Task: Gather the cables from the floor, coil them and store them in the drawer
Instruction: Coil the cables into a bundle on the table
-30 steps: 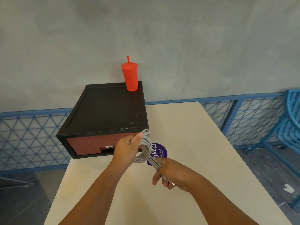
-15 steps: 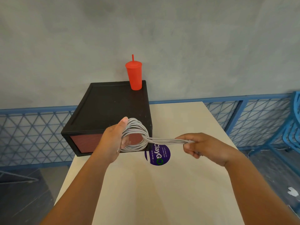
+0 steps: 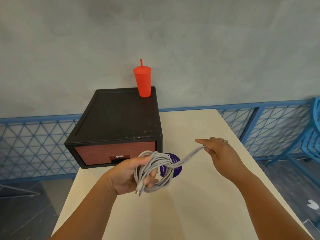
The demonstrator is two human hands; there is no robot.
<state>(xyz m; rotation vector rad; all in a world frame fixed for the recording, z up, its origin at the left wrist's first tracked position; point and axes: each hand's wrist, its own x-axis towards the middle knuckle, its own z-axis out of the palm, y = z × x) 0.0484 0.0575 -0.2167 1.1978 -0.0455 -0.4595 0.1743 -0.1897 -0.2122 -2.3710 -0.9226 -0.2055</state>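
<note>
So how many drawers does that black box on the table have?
1. The black box shows a single reddish drawer across its front, closed, facing the person. Its other sides are hidden, so more cannot be ruled out.

Two hands are showing: the left hand (image 3: 128, 175) and the right hand (image 3: 218, 149). One coiled bundle of grey cable (image 3: 155, 170) is showing; whether it is one cable or several, the strands are too tangled to tell. One drawer unit (image 3: 117, 123), one red cup (image 3: 142, 80), one purple sticker (image 3: 174, 164), one table (image 3: 181, 213) and one blue chair (image 3: 311, 135) are showing.
</note>
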